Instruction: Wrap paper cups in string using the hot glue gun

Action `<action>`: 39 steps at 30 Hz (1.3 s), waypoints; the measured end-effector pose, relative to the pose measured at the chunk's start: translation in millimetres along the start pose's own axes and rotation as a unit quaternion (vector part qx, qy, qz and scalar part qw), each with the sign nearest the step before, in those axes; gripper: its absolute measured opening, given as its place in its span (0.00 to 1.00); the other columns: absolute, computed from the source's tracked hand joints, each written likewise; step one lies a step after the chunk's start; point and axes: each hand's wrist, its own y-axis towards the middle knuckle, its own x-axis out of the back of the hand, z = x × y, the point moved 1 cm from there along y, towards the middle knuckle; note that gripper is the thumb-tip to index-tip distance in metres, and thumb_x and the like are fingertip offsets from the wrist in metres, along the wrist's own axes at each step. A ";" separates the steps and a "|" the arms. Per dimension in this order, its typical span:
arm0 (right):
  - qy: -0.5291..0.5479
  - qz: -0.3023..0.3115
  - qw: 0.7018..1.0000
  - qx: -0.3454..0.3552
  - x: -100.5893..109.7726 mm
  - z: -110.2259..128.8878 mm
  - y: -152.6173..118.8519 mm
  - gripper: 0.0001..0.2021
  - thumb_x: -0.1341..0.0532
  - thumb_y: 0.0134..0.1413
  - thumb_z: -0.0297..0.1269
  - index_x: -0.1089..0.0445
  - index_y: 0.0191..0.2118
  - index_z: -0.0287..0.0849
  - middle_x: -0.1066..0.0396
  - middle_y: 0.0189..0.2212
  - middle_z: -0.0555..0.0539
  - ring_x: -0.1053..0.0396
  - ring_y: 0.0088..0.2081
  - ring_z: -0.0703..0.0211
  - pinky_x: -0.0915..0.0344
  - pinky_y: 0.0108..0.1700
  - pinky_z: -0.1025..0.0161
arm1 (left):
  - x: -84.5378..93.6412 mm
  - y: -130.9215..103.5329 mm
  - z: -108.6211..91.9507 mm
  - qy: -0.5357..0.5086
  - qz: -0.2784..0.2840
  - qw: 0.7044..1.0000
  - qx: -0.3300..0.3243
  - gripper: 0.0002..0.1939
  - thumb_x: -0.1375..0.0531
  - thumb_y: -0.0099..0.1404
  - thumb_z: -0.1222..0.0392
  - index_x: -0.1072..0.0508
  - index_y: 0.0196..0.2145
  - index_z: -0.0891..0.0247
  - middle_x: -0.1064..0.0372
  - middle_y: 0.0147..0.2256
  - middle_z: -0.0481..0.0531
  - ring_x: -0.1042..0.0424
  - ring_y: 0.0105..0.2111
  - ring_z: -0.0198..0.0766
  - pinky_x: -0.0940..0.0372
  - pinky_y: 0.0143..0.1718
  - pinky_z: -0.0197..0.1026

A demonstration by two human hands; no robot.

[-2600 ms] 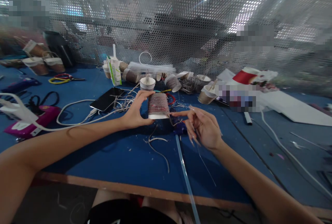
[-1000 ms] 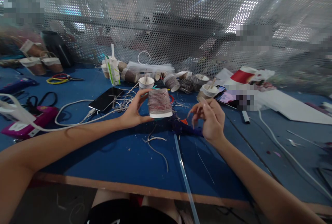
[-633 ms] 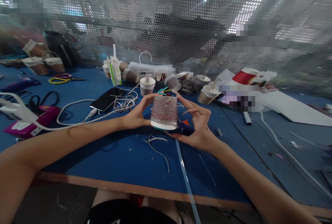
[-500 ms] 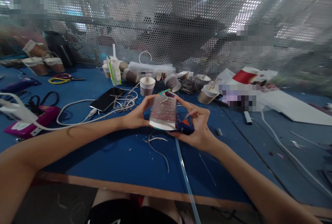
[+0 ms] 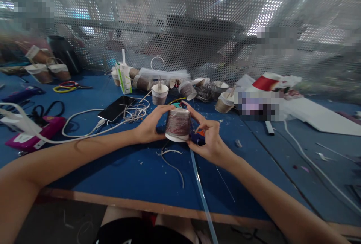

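Observation:
Between my two hands is a paper cup (image 5: 178,124) wrapped round with rows of brownish cord, its white rim turned down and tilted toward me. My left hand (image 5: 150,126) grips its left side, thumb low and fingers at the top. On the other side, my right hand (image 5: 208,135) pinches the cup, index finger at the upper edge and thumb near the rim. A dark blue tool with an orange part (image 5: 199,137) shows behind the right fingers; most of it is hidden. A clear glue stick (image 5: 200,187) runs from below the cup toward the table's front edge.
A black phone (image 5: 117,108) with a tangled white cable lies left of centre. Several cord-wrapped cups stand behind, one white-topped cup (image 5: 160,94) nearest. At left are a magenta power strip (image 5: 35,133) and scissors (image 5: 72,86). White card (image 5: 324,118) lies right. Cord scraps litter the blue table.
The cup has tilted more upright and shifted slightly down, so more of its wrapped side faces me. Both hands have moved with it, the right slightly left.

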 end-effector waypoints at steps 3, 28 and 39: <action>0.056 -0.009 0.998 -0.027 -0.9 4.1 1.1 0.25 0.33 0.49 0.30 0.54 0.40 0.50 0.53 0.68 0.27 0.36 0.62 0.46 0.30 0.55 0.48 | -0.7 -2.5 3.6 0.041 -0.088 0.995 0.016 0.40 0.35 0.59 0.58 0.49 0.64 0.56 0.41 0.58 0.62 0.38 0.60 0.53 0.37 0.60 0.60; -0.026 0.106 0.993 -0.033 4.8 25.0 0.4 0.05 0.44 0.62 0.39 0.41 0.35 0.48 0.28 0.47 0.44 0.40 0.45 0.51 0.36 0.48 0.51 | 0.8 -1.2 7.4 0.104 -0.154 0.982 0.020 0.39 0.32 0.57 0.57 0.46 0.62 0.51 0.44 0.53 0.56 0.39 0.55 0.49 0.34 0.56 0.56; -0.006 -0.039 0.998 -0.047 12.3 12.6 -0.7 0.11 0.50 0.65 0.43 0.37 0.32 0.46 0.26 0.36 0.43 0.37 0.40 0.51 0.36 0.45 0.49 | 0.8 -0.3 9.2 0.078 -0.161 0.983 0.031 0.40 0.32 0.55 0.64 0.43 0.61 0.53 0.43 0.54 0.57 0.40 0.56 0.49 0.36 0.58 0.58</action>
